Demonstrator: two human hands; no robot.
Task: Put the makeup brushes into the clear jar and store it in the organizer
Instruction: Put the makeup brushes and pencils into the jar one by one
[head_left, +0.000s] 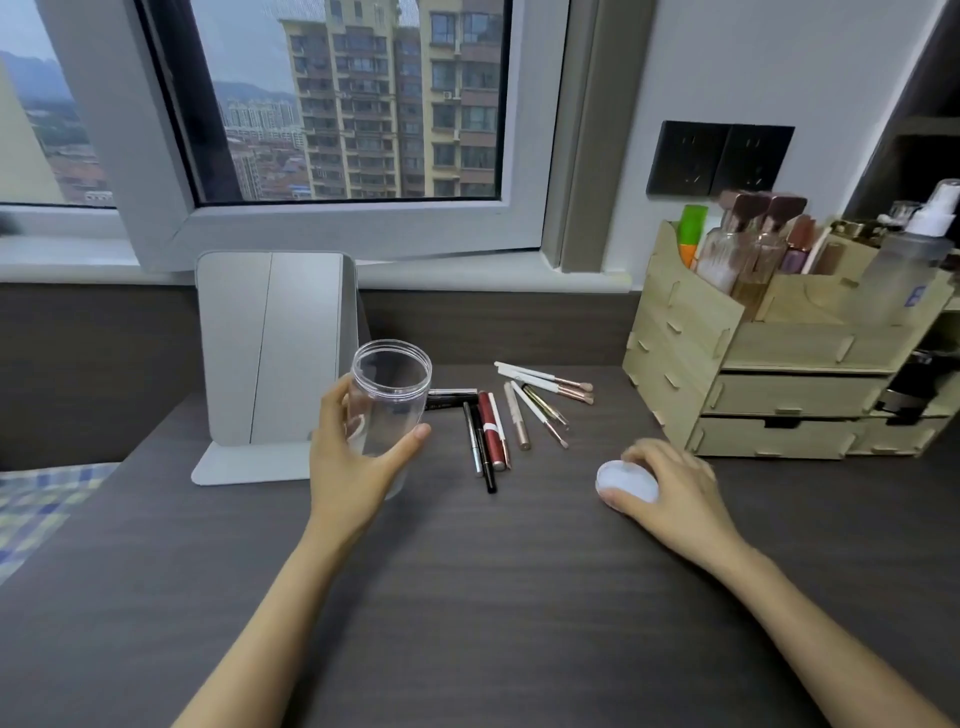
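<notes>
Right hand: wrapped over the white lid, on the desk.
Left hand: gripping the clear jar, mouth up and empty.
Brushes: between both hands, farther back, handles pointing away-left; right hand seems nearer.
Organizer: far right.

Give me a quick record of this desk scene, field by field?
left hand: holds the clear jar, open, empty, tilted
right hand: fingers on the white lid, at the desk
makeup brushes: lying loose on the desk beside the lipstick tubes and pens
wooden organizer: far right, bottles on top, drawers shut
mirror: standing behind the jar
</notes>
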